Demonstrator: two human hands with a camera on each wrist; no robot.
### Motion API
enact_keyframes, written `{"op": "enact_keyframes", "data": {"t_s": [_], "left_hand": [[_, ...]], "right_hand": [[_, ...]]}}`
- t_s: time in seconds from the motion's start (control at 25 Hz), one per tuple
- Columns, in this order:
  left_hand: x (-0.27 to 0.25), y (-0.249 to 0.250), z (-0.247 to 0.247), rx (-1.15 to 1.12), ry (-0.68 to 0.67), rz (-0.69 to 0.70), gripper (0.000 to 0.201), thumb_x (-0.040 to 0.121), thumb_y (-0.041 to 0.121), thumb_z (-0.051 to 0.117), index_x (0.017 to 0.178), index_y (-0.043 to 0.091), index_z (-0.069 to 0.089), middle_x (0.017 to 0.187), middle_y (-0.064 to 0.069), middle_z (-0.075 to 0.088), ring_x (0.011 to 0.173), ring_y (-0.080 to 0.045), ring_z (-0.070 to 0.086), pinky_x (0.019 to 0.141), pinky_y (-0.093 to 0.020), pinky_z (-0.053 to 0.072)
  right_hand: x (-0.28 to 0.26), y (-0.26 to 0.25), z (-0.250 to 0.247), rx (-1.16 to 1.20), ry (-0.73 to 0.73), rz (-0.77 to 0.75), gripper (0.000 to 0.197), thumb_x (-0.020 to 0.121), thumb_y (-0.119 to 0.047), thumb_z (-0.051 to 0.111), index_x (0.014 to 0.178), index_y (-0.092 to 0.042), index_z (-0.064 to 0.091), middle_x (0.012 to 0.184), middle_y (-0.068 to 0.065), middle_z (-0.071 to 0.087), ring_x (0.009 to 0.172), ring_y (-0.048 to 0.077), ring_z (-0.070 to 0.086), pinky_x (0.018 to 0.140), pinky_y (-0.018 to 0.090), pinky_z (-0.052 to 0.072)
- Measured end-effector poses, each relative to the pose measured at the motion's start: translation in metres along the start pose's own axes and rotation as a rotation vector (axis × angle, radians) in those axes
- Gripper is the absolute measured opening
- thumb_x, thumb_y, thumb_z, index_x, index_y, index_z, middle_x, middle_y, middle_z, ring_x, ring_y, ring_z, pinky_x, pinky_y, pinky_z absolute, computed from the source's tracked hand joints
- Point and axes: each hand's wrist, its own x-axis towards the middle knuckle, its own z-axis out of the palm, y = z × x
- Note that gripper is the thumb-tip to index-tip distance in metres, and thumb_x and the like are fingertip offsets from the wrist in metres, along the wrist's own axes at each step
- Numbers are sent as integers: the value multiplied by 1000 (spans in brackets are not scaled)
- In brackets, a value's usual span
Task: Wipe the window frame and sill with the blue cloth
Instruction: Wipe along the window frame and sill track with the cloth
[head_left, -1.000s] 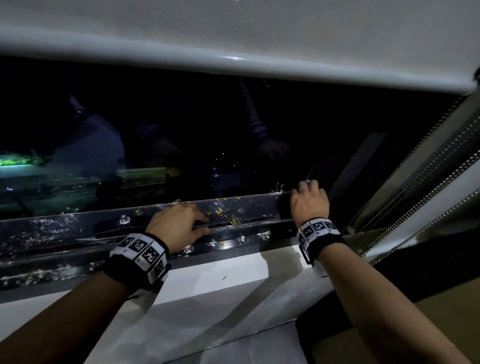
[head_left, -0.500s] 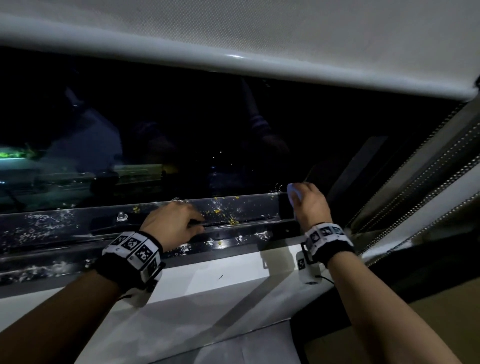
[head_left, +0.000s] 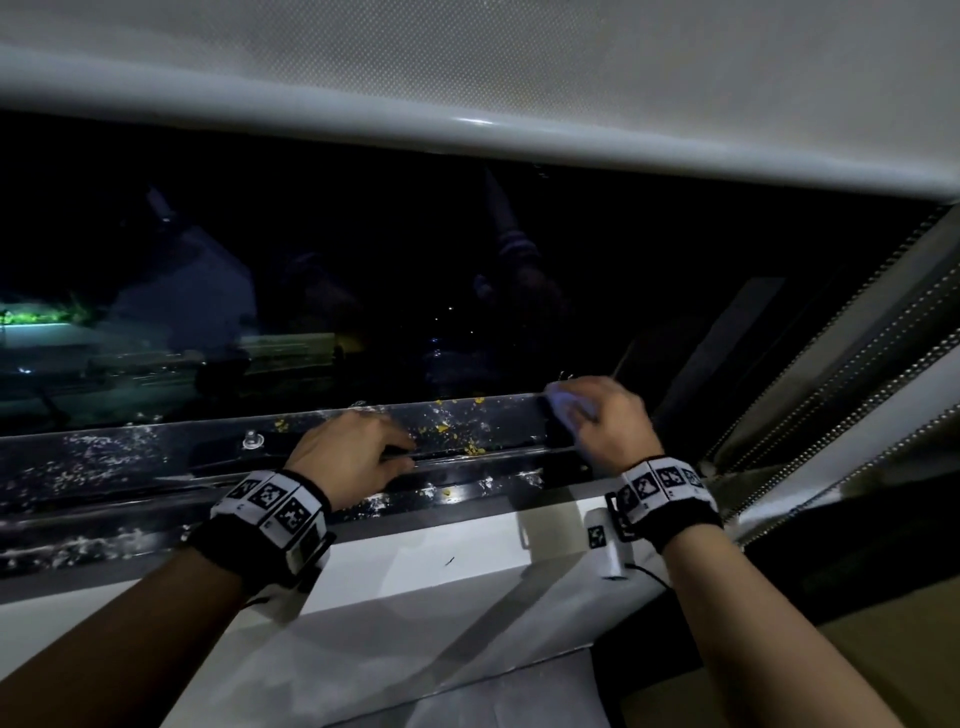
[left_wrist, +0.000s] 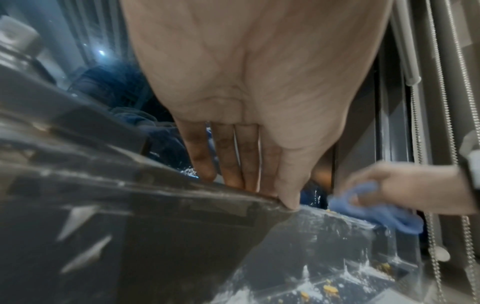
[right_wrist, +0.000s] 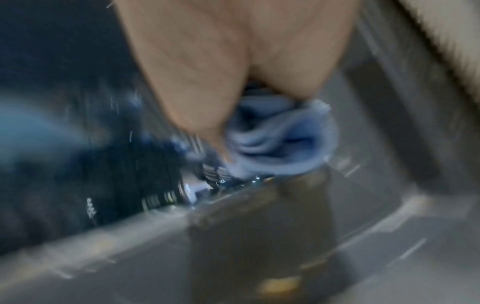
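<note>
The dark window frame (head_left: 156, 457) runs across the head view, speckled with white dust and yellow crumbs (head_left: 470, 448). My right hand (head_left: 605, 415) grips the bunched blue cloth (head_left: 561, 402) against the frame's top edge near its right end; the cloth (left_wrist: 374, 211) shows under the fingers, and bunched in the blurred right wrist view (right_wrist: 283, 144). My left hand (head_left: 358, 452) rests on the frame's ridge with straight fingers (left_wrist: 231, 162) pressed to the edge, holding nothing. The white sill (head_left: 415, 571) lies below the frame.
A rolled white blind (head_left: 467, 78) hangs above the dark glass (head_left: 415, 270). Bead chains and grey blind slats (head_left: 857, 364) run down the right side. A small metal stud (head_left: 253, 440) sticks up from the frame left of my left hand.
My right hand has slid left along the frame's top edge with the cloth, which now shows past the fingers. My left hand has stayed on the frame.
</note>
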Motion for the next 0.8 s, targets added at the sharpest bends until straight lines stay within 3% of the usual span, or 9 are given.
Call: {"op": "enact_keyframes", "data": {"t_s": [0.08,0.16,0.24,0.36,0.48,0.52,0.6,0.68,0.8], "left_hand": [[0,0,1,-1,5,-5,33,87,54,59,116,39,67,118,21,65,111,-12,61,91,-39,53],[1,1,1,0,4,-4,33,86,54,58,114,39,67,117,21,65,110,-12,61,90,-39,53],[1,2,0,-6,11,-2,31,86,53,60,113,39,68,116,21,66,110,-12,61,91,-39,53],[0,4,-3,7,7,-5,30,87,53,61,113,41,67,116,22,65,110,-12,62,91,-37,53],[-1,2,-3,3,8,-10,30,87,55,60,113,42,67,116,22,65,110,-12,62,90,-37,53],[-1,2,-2,-3,13,-6,30,87,55,60,113,41,67,116,22,65,109,-12,62,90,-37,53],[-3,4,-1,-8,25,-1,30,87,53,61,113,40,68,115,21,66,108,-13,62,89,-37,54],[-3,4,-2,-11,30,0,30,87,53,60,113,40,68,115,21,66,108,-13,62,89,-38,54],[-4,4,-2,3,20,18,32,88,54,58,114,38,67,116,20,66,108,-14,63,89,-38,54]], "right_hand": [[2,12,-7,-298,2,181,35,82,-7,60,116,-15,67,120,11,60,106,37,58,92,40,48],[0,0,9,-421,-87,198,46,81,-7,56,127,-13,58,129,13,54,112,40,50,97,41,43],[-7,-29,30,-266,-169,45,55,79,-4,57,132,-18,55,133,7,55,119,33,48,101,35,39],[-15,-55,39,33,-319,-159,38,91,-15,59,126,-30,62,129,-10,62,120,10,52,102,24,38],[-13,-25,13,251,-129,16,30,91,-16,61,117,-30,67,119,-7,68,109,10,62,98,20,44],[-10,-4,4,127,-20,64,32,90,-14,60,119,-27,67,120,-2,66,109,17,62,98,26,46],[-12,24,-4,-280,25,116,39,86,-16,53,123,-20,62,123,8,61,108,34,57,93,38,48],[-22,19,19,-464,15,79,38,87,-25,48,123,-20,60,119,10,61,100,37,54,87,41,46],[-39,-30,55,-238,10,-134,29,95,-30,51,122,-28,63,119,-3,65,100,25,54,88,34,45]]}}
